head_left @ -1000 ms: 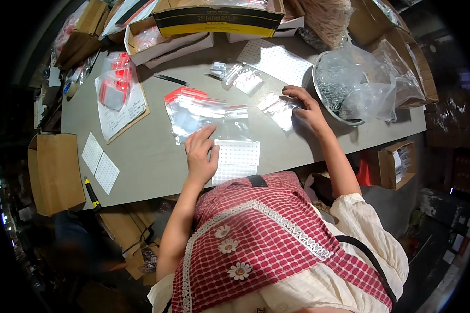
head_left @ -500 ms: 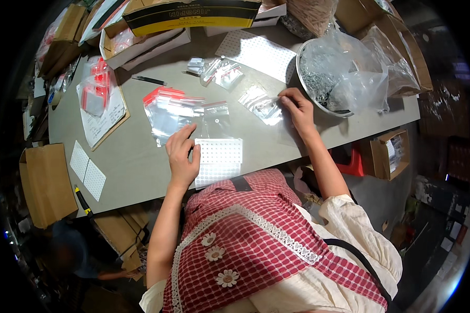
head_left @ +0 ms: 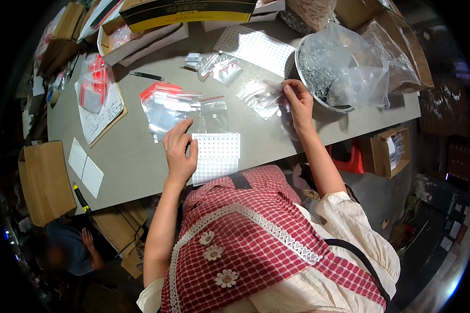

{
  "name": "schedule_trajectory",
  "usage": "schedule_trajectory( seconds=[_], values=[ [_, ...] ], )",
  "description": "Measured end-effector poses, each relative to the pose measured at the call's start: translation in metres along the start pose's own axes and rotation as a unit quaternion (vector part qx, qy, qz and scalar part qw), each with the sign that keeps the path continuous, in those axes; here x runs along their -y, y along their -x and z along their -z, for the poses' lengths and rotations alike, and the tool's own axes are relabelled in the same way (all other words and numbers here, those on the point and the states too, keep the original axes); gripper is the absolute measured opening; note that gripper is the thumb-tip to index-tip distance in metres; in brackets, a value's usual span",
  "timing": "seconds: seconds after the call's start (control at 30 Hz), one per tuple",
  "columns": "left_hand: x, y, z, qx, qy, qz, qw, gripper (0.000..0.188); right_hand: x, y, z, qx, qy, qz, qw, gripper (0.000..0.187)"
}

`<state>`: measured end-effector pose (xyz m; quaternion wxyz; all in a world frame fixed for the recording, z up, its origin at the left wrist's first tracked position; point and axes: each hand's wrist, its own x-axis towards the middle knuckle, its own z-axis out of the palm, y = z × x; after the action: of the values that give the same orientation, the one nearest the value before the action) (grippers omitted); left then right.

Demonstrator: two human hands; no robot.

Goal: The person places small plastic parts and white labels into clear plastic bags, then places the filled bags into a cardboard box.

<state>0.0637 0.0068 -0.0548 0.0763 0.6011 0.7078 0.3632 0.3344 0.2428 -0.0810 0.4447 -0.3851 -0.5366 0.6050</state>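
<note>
My left hand (head_left: pixel 179 154) lies on the table with its fingers apart and nothing held. Its fingertips touch the lower edge of a fanned pile of clear zip bags (head_left: pixel 167 112) with red tops. A single clear zip bag (head_left: pixel 214 116) with a small round sticker lies right of that pile. Beside my left thumb is a white sheet of small round stickers (head_left: pixel 216 146), overlapping another one below. My right hand (head_left: pixel 299 104) pinches a clear plastic bag (head_left: pixel 286 124), whose see-through outline is hard to make out. More clear bags (head_left: pixel 258 99) lie just left of it.
A round metal bowl (head_left: pixel 297 68) of small metal pieces, partly covered by plastic, stands at right. Behind are a white sticker sheet (head_left: pixel 253 47) and small filled bags (head_left: pixel 222 68). A clipboard (head_left: pixel 102 117), a pen (head_left: pixel 147 76) and a yellow-black cutter (head_left: pixel 82 199) lie left.
The view has shifted slightly. My right hand still pinches the clear bag, which hangs a little more visibly below its fingers. At lower left, another person's hand has come up.
</note>
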Motion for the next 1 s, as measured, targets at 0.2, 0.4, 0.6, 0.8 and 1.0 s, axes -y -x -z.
schedule_trajectory(
  seconds=[0.2,0.4,0.6,0.8,1.0],
  values=[
    [0.002,0.004,-0.001,-0.002,-0.007,0.008,1.000,0.007,0.021,-0.011,-0.027,-0.002,0.087,-0.054,0.995,0.016],
    [0.000,0.000,-0.003,-0.003,-0.004,0.001,1.000,0.005,0.004,-0.021,-0.026,0.028,0.056,0.045,0.997,0.035],
    [0.001,0.002,-0.003,-0.005,-0.009,0.007,1.000,0.005,0.023,-0.011,-0.030,0.084,-0.022,-0.019,0.996,0.059],
    [0.002,0.003,-0.004,-0.003,-0.001,0.008,1.000,0.006,0.032,-0.004,-0.021,0.069,-0.008,-0.075,0.995,0.068],
    [0.000,0.000,-0.005,-0.001,0.017,0.007,1.000,0.006,0.032,-0.006,-0.031,0.082,-0.077,-0.043,0.993,0.071]
  ],
)
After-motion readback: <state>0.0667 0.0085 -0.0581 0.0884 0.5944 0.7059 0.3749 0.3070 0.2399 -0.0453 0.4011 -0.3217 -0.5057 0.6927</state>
